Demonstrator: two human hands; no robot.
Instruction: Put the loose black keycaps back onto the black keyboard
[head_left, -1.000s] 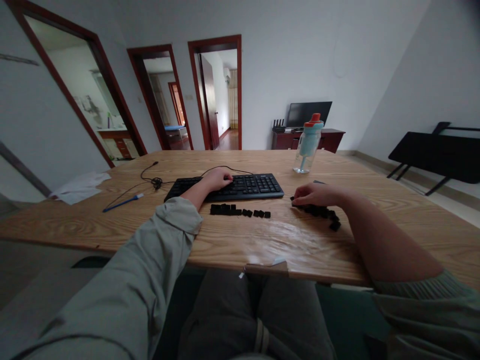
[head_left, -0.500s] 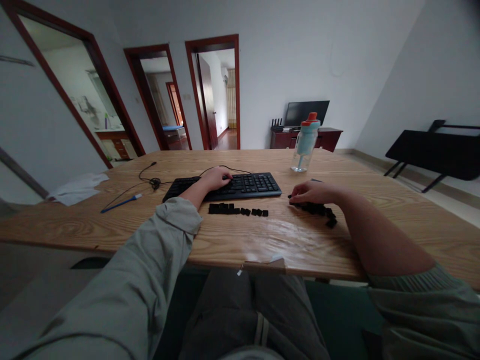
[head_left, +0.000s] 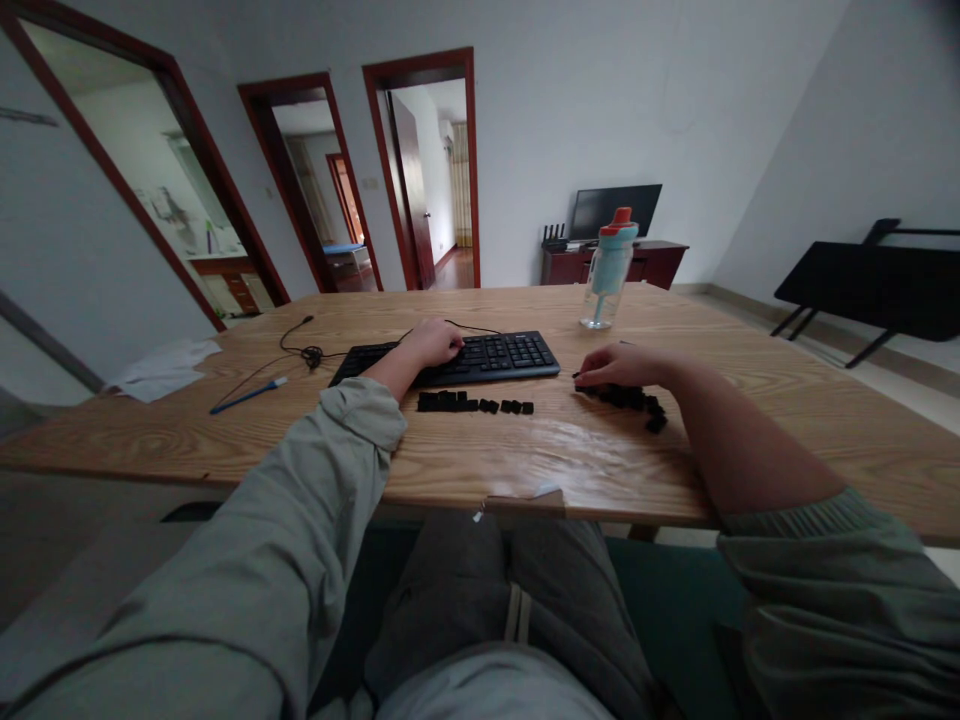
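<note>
One black keyboard [head_left: 495, 354] at twelve o'clock, under the curled left hand [head_left: 435, 343]; loose black keycaps [head_left: 634, 398] at two o'clock, beneath the narrowed right hand [head_left: 615, 364]; whether either grips anything, indiscernible.

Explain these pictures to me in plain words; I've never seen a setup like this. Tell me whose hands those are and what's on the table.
There is no machine here: these are one person's bare hands, seen by a camera worn on that person's head, looking forward and down. The left hand is on a black keyboard. The right hand is at a loose heap of black keycaps; whether its fingertips grip one is too small to tell. A row of keycaps lies in front of the keyboard. Also on the wooden table are a blue-handled brush, a bundled cable, something white like paper or cloth, and a red-lidded bottle.
</note>
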